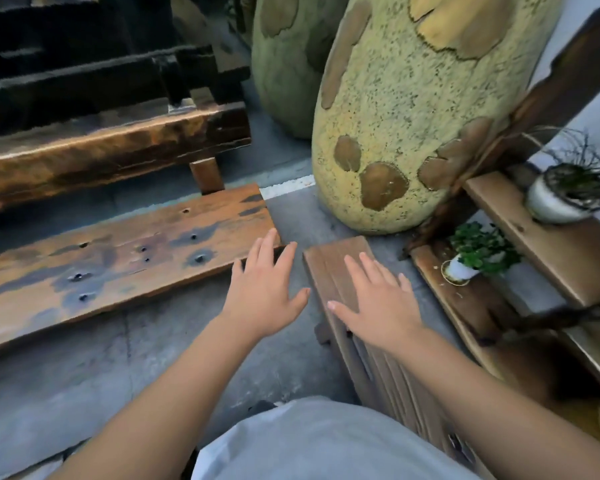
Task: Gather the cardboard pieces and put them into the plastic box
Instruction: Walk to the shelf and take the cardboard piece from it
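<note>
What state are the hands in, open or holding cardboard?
Both open and empty. Left hand and right hand have fingers spread, palms down, nothing gripped. No cardboard or plastic box visible in this view.

Nothing readable here, honestly: no text, labels, brand names, numbers or signs on any surface in the view.

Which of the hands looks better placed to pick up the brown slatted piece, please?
Probably the right hand: it is spread open directly over the brown slatted piece, while the left hand hovers over the floor beside it.
</note>
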`<act>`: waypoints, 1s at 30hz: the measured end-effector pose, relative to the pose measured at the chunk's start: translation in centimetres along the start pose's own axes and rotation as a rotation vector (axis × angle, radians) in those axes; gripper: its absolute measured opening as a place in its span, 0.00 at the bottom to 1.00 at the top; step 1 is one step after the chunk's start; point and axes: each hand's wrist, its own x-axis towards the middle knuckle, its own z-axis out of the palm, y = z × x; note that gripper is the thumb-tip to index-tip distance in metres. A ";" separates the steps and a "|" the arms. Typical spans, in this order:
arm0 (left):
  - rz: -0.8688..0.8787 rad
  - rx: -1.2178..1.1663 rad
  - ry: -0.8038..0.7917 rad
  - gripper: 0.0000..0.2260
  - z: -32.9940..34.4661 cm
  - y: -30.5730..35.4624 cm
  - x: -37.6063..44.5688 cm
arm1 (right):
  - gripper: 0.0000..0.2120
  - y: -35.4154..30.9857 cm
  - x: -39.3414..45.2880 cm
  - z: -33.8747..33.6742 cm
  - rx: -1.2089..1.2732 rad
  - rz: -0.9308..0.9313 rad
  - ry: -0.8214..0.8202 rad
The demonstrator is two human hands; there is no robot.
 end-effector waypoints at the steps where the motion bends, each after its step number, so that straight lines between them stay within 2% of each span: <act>1: 0.041 0.001 -0.004 0.34 0.1 0.2 0.6 | 0.42 0.3 -0.3 0.0 0.010 0.045 -0.003; 7: 0.263 0.002 -0.065 0.35 0.9 2.4 3.1 | 0.43 2.0 -2.9 0.4 0.046 0.274 0.024; 15: 0.494 -0.015 -0.128 0.35 2.0 8.5 3.9 | 0.44 5.8 -9.7 1.5 0.112 0.535 0.080; 30: 0.939 0.045 -0.217 0.36 5.9 29.7 -1.7 | 0.42 16.5 -26.8 3.2 0.196 0.892 0.214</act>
